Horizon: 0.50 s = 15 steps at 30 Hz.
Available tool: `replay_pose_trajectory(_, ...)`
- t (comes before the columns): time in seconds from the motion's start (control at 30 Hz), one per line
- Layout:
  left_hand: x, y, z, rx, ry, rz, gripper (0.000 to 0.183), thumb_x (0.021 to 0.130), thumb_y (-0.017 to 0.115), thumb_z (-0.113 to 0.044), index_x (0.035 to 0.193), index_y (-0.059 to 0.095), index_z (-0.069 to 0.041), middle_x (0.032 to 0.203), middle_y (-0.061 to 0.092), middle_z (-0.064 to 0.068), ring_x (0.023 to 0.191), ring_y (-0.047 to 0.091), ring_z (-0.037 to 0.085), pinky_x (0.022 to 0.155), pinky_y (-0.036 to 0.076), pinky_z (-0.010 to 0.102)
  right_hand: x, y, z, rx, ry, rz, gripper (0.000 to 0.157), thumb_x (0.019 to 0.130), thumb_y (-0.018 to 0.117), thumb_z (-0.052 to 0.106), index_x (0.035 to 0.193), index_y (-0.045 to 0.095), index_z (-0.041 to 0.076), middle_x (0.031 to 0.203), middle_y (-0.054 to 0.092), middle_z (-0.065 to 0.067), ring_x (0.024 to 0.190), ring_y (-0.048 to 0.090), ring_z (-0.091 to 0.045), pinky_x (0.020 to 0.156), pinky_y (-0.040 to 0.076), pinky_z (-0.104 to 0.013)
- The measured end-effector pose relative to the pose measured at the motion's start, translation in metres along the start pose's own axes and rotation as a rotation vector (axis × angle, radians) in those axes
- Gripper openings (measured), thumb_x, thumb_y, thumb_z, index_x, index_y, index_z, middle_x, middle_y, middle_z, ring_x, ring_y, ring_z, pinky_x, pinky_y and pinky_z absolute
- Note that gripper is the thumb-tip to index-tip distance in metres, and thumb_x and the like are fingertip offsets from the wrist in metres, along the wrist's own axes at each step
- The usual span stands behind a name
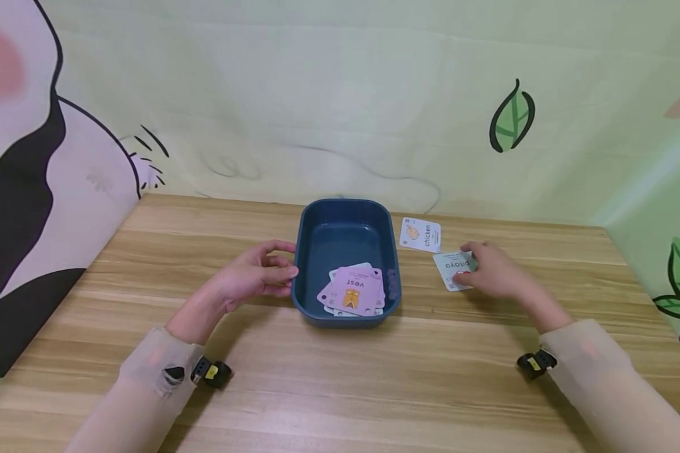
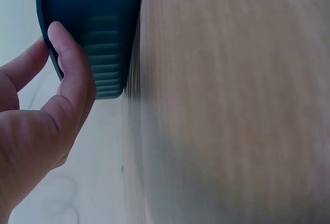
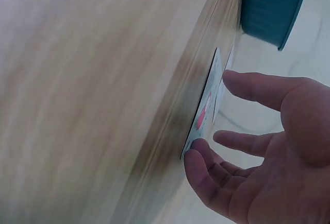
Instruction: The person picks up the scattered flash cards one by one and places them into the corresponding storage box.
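Behind everything rises the pale wall (image 1: 340, 94), with a bold black-outlined leaf (image 1: 512, 118) on it, and before it spreads the wood-grain table (image 1: 317, 402). Between the person's two hands stands the blue bin (image 1: 340, 242), upright on the wood; it looks rigid, smooth and fairly light, so its rim would be the natural place to take hold. The left hand (image 1: 252, 277) is there, at the bin's left side, thumb and bent fingers lightly gripping the rim. The right hand (image 1: 490, 270) is to the right of the bin, thumb and fingertips spread about the pitaya card (image 1: 447, 267), which lies on the table; the fingers are parted rather than closed round it, and I can't tell how firmly they touch. In the bin's near end sits a loose pile (image 1: 351, 289) of cards, the pink vest card (image 1: 356, 290) on top, their corners fanned at different angles. The chicken card (image 1: 420, 234) lies just beside the bin's far right side, near the pitaya card. Each card should weigh next to nothing; they look thin, stiffish and probably slick, likely to slide before they lift, and a corner could crease. I'd take one by opposite edges, or tip up a corner, rather than press its face.
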<state>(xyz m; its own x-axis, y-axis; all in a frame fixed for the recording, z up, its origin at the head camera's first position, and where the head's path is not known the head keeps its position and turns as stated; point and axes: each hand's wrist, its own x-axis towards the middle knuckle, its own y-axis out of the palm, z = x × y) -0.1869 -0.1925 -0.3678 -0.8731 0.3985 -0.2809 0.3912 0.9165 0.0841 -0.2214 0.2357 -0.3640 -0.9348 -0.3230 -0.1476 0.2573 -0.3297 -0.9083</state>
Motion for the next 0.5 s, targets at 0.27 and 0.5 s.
replay_pose_trajectory(0.27,0.0001,-0.0003,0.0008,0.004,0.001,0.007,0.052,0.093,0.062,-0.004,0.139,0.037,-0.004,0.114,0.051,0.023,0.083,0.063,0.023,0.083,0.055,0.042,-0.0015,-0.0017,-0.004,-0.005,0.003,0.061,0.074,0.085,0.071,0.027,0.14,0.037,-0.01,0.129,0.038,-0.037,0.107,0.046,-0.043,0.091,0.041,-0.06)
replay_pose_trajectory(0.5,-0.0006,-0.0005,-0.0001,-0.007,-0.003,0.008,0.052,0.093,0.062,-0.004,0.139,0.037,-0.004,0.118,0.049,0.027,0.083,0.063,0.023,0.081,0.056,0.04,-0.0035,-0.0029,-0.0024,-0.031,0.008,0.099,0.07,0.085,0.07,0.027,0.138,0.041,-0.007,0.127,0.037,-0.036,0.098,0.049,-0.039,0.082,0.046,-0.052)
